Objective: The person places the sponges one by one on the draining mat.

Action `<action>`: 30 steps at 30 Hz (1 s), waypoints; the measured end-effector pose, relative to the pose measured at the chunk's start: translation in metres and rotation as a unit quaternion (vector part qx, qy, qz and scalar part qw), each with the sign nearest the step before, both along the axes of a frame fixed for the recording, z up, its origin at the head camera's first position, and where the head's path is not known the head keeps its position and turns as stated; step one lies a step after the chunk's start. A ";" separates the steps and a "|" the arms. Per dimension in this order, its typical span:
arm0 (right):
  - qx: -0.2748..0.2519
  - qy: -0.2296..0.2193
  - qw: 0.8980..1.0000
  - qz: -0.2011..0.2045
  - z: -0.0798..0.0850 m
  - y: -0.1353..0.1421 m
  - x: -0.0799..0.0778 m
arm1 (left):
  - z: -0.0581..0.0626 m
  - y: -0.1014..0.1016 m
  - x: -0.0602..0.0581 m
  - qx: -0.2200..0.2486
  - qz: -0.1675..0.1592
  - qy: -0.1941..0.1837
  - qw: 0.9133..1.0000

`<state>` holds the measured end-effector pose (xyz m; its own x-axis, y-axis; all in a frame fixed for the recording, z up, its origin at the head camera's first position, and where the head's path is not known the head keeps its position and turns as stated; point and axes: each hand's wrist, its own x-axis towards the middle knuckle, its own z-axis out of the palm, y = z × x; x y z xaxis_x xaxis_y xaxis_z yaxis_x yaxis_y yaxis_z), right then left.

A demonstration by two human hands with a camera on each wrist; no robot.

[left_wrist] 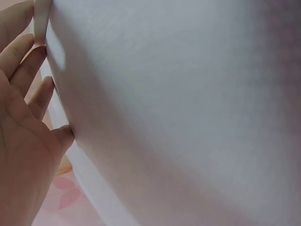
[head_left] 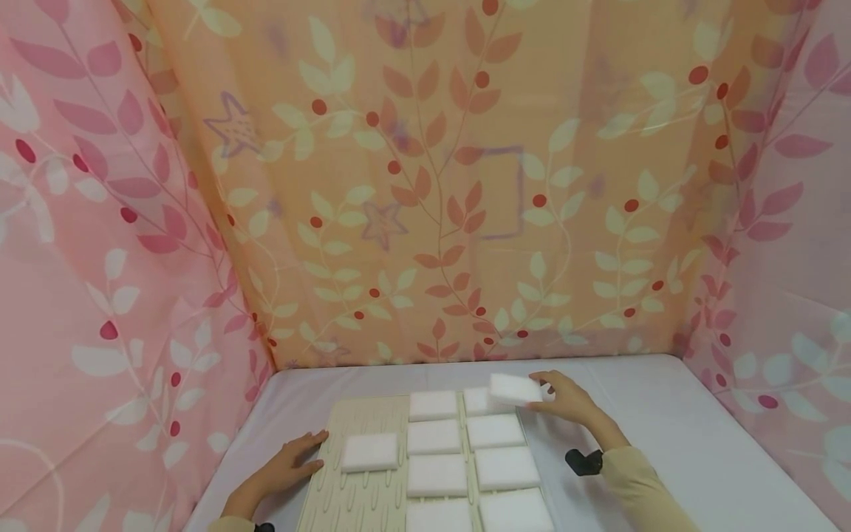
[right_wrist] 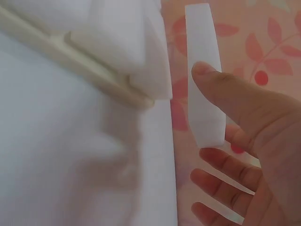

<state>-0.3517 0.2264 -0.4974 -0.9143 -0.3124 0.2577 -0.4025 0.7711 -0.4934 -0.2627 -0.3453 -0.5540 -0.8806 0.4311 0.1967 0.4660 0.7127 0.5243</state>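
Note:
My right hand (head_left: 565, 399) pinches a white sponge block (head_left: 515, 389) by its right end, above the far right corner of a cream ribbed mat (head_left: 368, 414). In the right wrist view the thumb lies along one side of the held sponge block (right_wrist: 201, 106), the other fingers behind and below it. My left hand (head_left: 286, 467) touches the mat's left edge with its fingers fairly straight. On the mat's left part lies a single sponge block (head_left: 369, 452). Two columns of similar blocks (head_left: 433, 437) cover its right part; the farthest right one (head_left: 476, 400) is partly hidden.
The mat lies on a table with a white cover (head_left: 698, 443). Behind it hangs an orange leaf-patterned cloth (head_left: 439, 185), with pink cloths (head_left: 798, 244) at both sides. A black strap piece (head_left: 583, 462) sits at my right wrist.

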 end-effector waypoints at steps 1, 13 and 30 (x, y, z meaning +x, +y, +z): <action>-0.001 -0.002 1.000 0.003 0.001 -0.004 0.001 | 0.000 0.000 0.000 -0.001 0.000 -0.001 1.000; 0.001 -0.019 0.999 0.034 0.011 -0.055 0.003 | 0.002 0.000 0.002 0.002 0.008 -0.013 1.000; 0.001 -0.003 0.995 0.097 0.012 -0.109 0.018 | 0.005 0.001 0.001 0.003 0.006 -0.025 1.000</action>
